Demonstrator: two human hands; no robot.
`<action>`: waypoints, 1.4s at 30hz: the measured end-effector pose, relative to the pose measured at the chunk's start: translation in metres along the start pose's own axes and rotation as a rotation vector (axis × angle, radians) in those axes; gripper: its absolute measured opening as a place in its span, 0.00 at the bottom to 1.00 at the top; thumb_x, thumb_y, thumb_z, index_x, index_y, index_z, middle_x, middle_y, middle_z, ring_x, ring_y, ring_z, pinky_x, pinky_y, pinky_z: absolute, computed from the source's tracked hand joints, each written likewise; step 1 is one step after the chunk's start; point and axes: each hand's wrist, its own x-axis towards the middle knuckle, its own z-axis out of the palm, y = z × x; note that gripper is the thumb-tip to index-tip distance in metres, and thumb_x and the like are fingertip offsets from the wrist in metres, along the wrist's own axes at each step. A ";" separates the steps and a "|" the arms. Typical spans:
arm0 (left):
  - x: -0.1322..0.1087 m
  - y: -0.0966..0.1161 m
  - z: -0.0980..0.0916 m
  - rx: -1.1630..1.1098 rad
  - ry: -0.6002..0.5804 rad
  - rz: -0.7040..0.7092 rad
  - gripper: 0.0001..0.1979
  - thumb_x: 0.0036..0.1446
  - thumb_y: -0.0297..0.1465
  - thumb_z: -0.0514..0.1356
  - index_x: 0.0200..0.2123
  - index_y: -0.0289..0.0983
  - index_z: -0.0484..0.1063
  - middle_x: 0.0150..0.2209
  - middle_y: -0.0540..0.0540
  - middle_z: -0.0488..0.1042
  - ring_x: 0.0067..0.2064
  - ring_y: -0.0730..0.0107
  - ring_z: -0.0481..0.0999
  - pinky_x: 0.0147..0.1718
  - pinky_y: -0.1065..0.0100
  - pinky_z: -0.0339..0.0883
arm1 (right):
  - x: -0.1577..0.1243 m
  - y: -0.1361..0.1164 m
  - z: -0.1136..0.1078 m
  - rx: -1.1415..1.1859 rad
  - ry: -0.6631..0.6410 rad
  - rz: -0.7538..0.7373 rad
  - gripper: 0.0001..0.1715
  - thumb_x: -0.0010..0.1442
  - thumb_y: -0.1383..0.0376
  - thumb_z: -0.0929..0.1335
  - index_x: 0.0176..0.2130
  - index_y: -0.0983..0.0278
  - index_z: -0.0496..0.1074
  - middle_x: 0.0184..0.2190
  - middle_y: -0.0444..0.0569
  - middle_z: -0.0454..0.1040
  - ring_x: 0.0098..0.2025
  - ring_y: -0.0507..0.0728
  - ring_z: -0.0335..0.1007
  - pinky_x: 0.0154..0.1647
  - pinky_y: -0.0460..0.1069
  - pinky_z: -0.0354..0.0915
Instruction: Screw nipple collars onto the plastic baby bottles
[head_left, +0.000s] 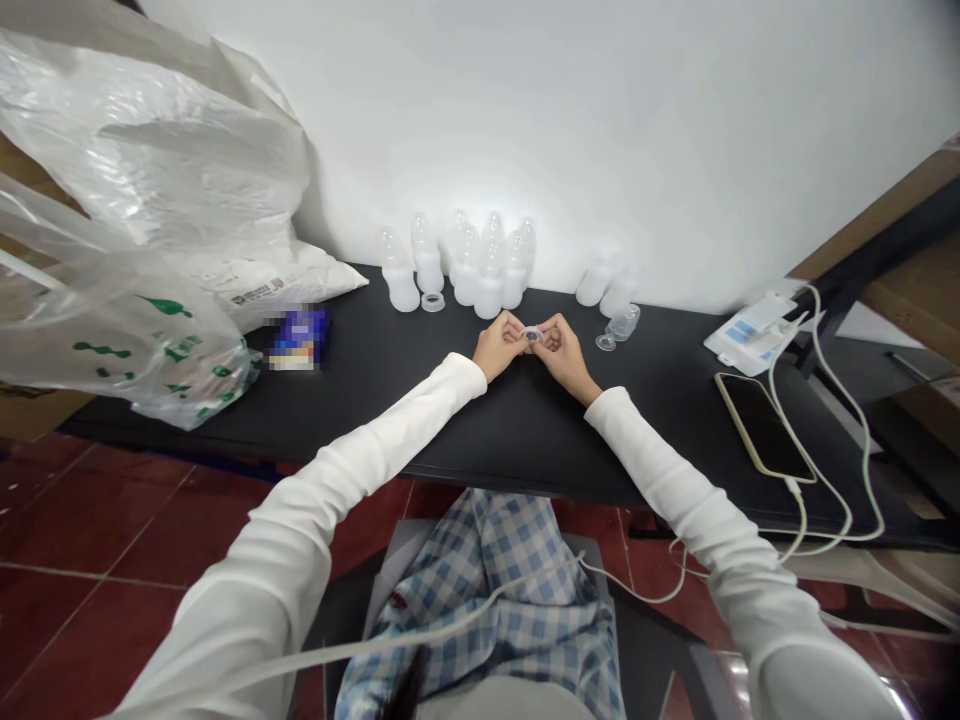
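Note:
Over the black table (480, 430), my left hand (500, 345) and my right hand (564, 358) meet at a small translucent bottle ring (532, 335). The fingertips of both hands pinch its sides, and its middle looks dark. Behind my hands stand several white baby bottles (488, 285) with clear domed caps, grouped near the wall. A similar ring (433, 301) lies in front of the bottles on the left. To the right are two uncapped white bottles (594, 283), a clear cap (624, 321) on its side and another small clear ring (606, 342).
Large plastic bags (172, 330) fill the left end of the table, beside a blurred blue packet (300, 338). On the right lie a phone (763, 428), a white box (752, 333) and looping white cables (866, 450). One cable crosses my lap.

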 end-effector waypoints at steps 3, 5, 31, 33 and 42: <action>0.000 -0.001 0.000 -0.038 0.006 -0.008 0.10 0.53 0.21 0.65 0.32 0.37 0.67 0.25 0.55 0.74 0.27 0.76 0.76 0.32 0.71 0.70 | -0.002 -0.005 -0.001 -0.038 0.023 -0.015 0.23 0.55 0.46 0.73 0.38 0.59 0.65 0.25 0.38 0.67 0.26 0.50 0.62 0.30 0.47 0.61; 0.000 -0.002 0.001 -0.084 0.000 -0.002 0.09 0.55 0.22 0.65 0.34 0.37 0.68 0.26 0.55 0.74 0.27 0.76 0.76 0.33 0.71 0.71 | -0.004 -0.009 -0.002 -0.105 0.044 -0.054 0.20 0.59 0.47 0.70 0.39 0.59 0.66 0.25 0.39 0.68 0.27 0.51 0.63 0.30 0.48 0.62; 0.011 -0.017 -0.002 -0.176 -0.102 0.160 0.12 0.57 0.28 0.64 0.44 0.39 0.68 0.48 0.45 0.76 0.44 0.71 0.79 0.47 0.67 0.74 | -0.001 -0.012 -0.011 0.049 0.071 -0.046 0.23 0.56 0.45 0.74 0.40 0.58 0.73 0.43 0.47 0.74 0.35 0.52 0.68 0.34 0.50 0.68; 0.014 -0.019 0.002 -0.120 -0.089 0.133 0.13 0.57 0.24 0.62 0.46 0.39 0.67 0.49 0.44 0.76 0.46 0.70 0.79 0.48 0.65 0.74 | -0.003 -0.016 -0.013 -0.121 0.222 -0.153 0.19 0.57 0.49 0.73 0.39 0.60 0.72 0.39 0.46 0.71 0.35 0.53 0.66 0.36 0.51 0.67; 0.080 -0.030 0.078 0.120 0.028 0.099 0.24 0.56 0.26 0.65 0.54 0.36 0.62 0.56 0.32 0.70 0.52 0.59 0.76 0.54 0.55 0.71 | -0.004 -0.024 -0.032 -0.409 0.703 -0.307 0.18 0.64 0.49 0.69 0.38 0.59 0.62 0.36 0.48 0.63 0.38 0.58 0.63 0.47 0.60 0.69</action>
